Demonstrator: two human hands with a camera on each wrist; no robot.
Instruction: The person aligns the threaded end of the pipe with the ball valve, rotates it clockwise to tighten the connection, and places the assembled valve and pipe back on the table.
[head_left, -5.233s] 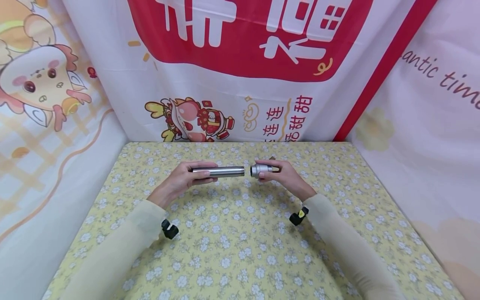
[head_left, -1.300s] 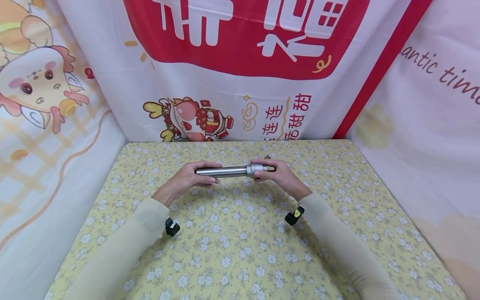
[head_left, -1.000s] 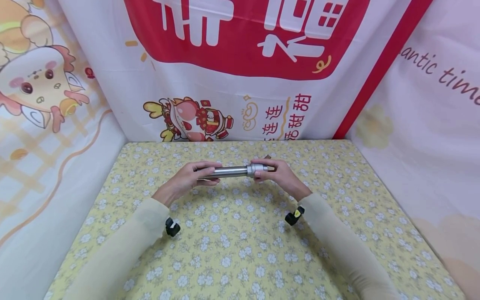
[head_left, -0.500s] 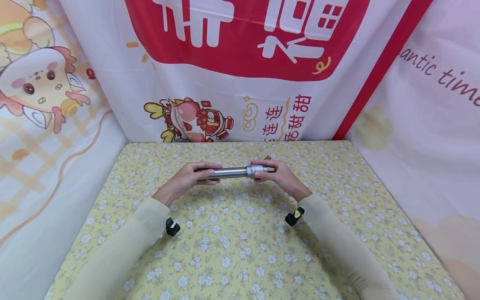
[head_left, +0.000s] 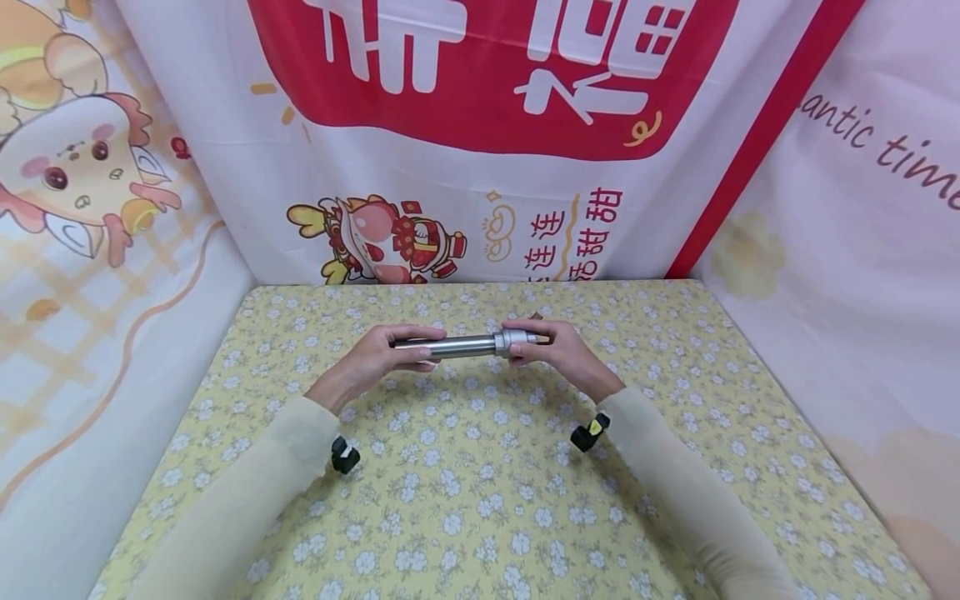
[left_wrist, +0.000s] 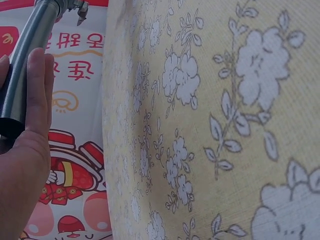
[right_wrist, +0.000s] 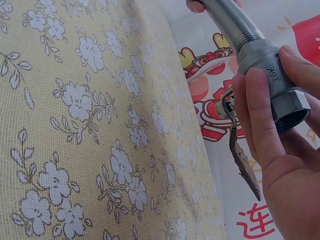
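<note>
My left hand [head_left: 371, 357] grips a steel pipe [head_left: 467, 345] near its left end, fingers and thumb on either side. In the left wrist view the pipe's open end [left_wrist: 11, 122] sits by the palm. My right hand [head_left: 561, 348] holds a steel ball valve [head_left: 513, 339] at the pipe's other end. Seen from the right wrist, the valve body [right_wrist: 274, 75] bears the mark 304, and its flat lever [right_wrist: 243, 162] hangs to one side. The pipe's threaded end [right_wrist: 248, 38] enters the valve, with some thread still showing. Both parts are held in line above the table.
A yellow flowered cloth covers the table [head_left: 450, 500]. White printed curtains [head_left: 480, 192] stand behind it and along both sides. Small black wrist devices [head_left: 345, 455] are on both sleeves.
Pipe and valve were apart 5.2 seconds ago; now the pipe's end is in the valve. Over the last second my left fingers have shifted around the pipe, while the right hand has stayed nearly still.
</note>
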